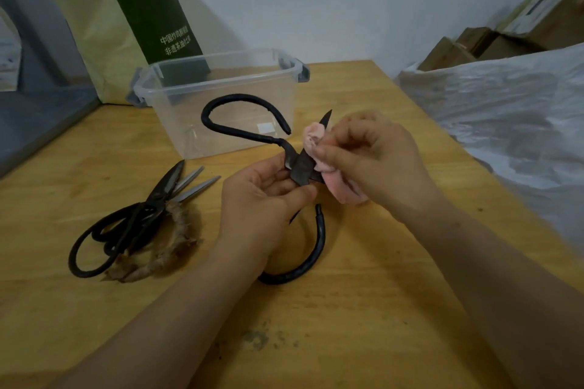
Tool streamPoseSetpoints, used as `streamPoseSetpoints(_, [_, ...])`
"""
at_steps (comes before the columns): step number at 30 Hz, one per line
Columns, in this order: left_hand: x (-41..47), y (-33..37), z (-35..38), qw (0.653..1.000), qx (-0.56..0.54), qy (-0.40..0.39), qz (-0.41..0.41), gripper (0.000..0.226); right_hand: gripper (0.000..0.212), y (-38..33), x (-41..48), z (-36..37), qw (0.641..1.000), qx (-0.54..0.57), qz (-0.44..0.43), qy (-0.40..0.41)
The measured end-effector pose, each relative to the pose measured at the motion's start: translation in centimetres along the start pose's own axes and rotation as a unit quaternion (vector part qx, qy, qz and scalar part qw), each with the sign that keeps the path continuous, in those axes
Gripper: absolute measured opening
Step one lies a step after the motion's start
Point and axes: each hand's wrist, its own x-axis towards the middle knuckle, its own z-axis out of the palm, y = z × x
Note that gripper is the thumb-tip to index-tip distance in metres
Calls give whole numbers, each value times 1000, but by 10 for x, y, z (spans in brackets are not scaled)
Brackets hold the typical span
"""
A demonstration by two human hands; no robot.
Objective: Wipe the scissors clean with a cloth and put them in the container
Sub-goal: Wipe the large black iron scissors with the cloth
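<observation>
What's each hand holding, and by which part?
Left hand pinches the black scissors at the pivot; right hand holds the pink cloth bunched against a blade.

The container [227, 85] stands on the table [363, 294] towards its far edge, with a paper bag [110, 28] upright behind it and to its left. In front of the container, the left hand [265, 196] holds the large scissors [298, 166] above the table. One handle loop rises before the container wall and the other hangs towards the tabletop. The right hand [369, 158], just right of the blades, presses the cloth [316, 136] against them. A pile of other scissors [136, 221] lies on the table left of the hands. Plastic sheeting [505, 110] lies right of the table, with cardboard boxes [493, 41] behind it.
</observation>
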Motion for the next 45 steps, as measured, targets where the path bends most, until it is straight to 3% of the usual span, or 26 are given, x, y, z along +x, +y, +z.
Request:
streamPoseSetpoints(3, [0,0,0,1000,0,-5,9,44,16,1,1,0,983,110,140,-33])
streamPoseSetpoints(6, [0,0,0,1000,-3,-10,13,44,44,1,5,-7,950,194,231,-79])
streamPoseSetpoints(8, [0,-1,0,1000,0,-18,15,46,38,0,6,-12,930,235,252,-132])
streamPoseSetpoints(11, [2,-2,0,999,-2,-36,20,46,21,0,4,-11,904,294,260,-170])
streamPoseSetpoints(14, [1,-2,-1,999,6,-46,27,46,10,-2,2,-7,912,289,248,-151])
streamPoseSetpoints(18, [0,-1,0,998,13,-50,32,47,14,-3,4,-5,921,295,243,-79])
streamPoseSetpoints(21, [-1,-1,2,998,11,-52,32,47,41,-4,10,-7,898,353,262,-32])
streamPoseSetpoints(26, [-2,-1,3,999,-5,-41,27,44,43,-3,9,-12,879,335,307,-144])
streamPoseSetpoints(31, [-3,1,3,998,-12,-56,18,46,63,-3,12,-11,884,339,301,-112])
streamPoseSetpoints(36, [-4,2,3,998,-21,-48,17,46,51,-5,9,-16,888,324,292,-144])
streamPoseSetpoints(40, [-4,2,3,998,-27,-47,15,46,62,-5,9,-18,879,338,307,-139])
streamPoseSetpoints(45, [-3,0,3,999,-22,-44,24,47,42,-2,4,-11,897,320,268,-145])
